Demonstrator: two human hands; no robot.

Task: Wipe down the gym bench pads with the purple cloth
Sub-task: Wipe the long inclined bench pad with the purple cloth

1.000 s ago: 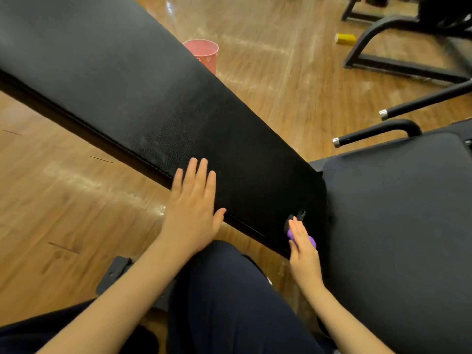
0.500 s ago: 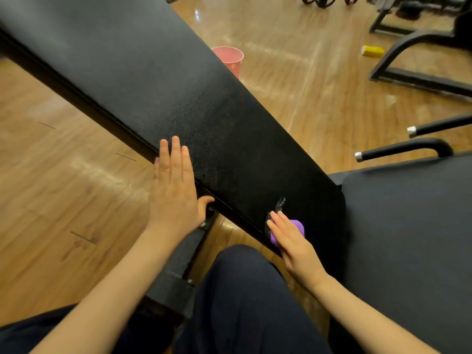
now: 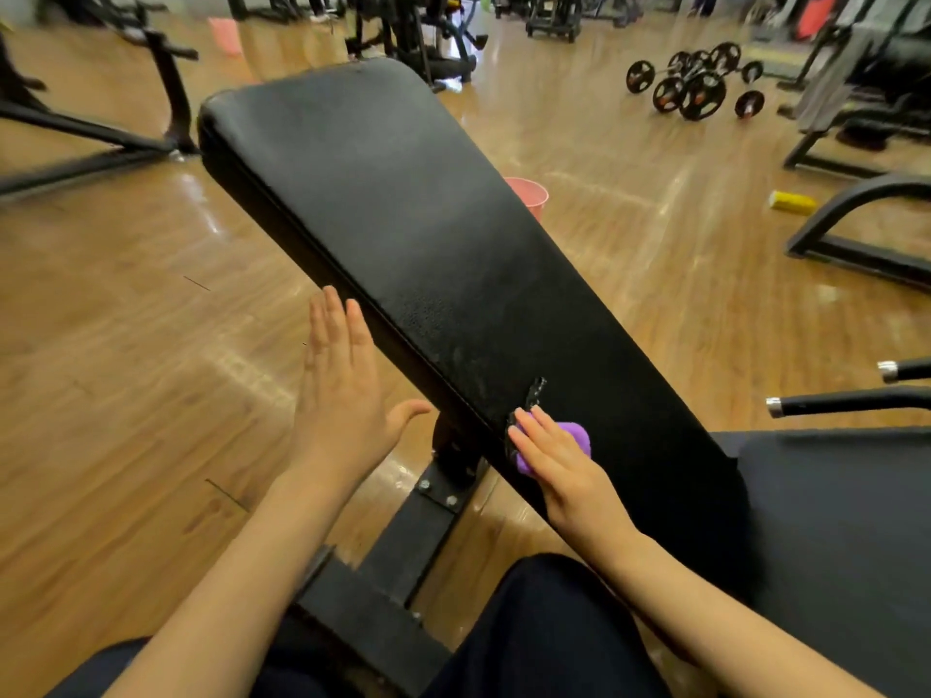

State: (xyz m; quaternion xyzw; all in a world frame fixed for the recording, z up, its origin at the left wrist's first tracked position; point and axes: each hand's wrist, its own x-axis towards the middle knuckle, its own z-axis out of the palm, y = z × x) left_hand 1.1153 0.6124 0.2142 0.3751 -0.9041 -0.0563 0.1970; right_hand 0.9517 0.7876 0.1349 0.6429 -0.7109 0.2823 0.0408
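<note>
Cloth (image 3: 573, 436) sits low on the back pad (image 3: 428, 234), near a tear (image 3: 533, 395), pressed under my right hand (image 3: 564, 463), fingers flat. My left hand (image 3: 342, 395), open, has lifted off the pad edge; upper pad remains unwiped.

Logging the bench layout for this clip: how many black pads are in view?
2: the inclined back pad across the centre, and the seat pad at lower right, cut by the frame edge.
</note>
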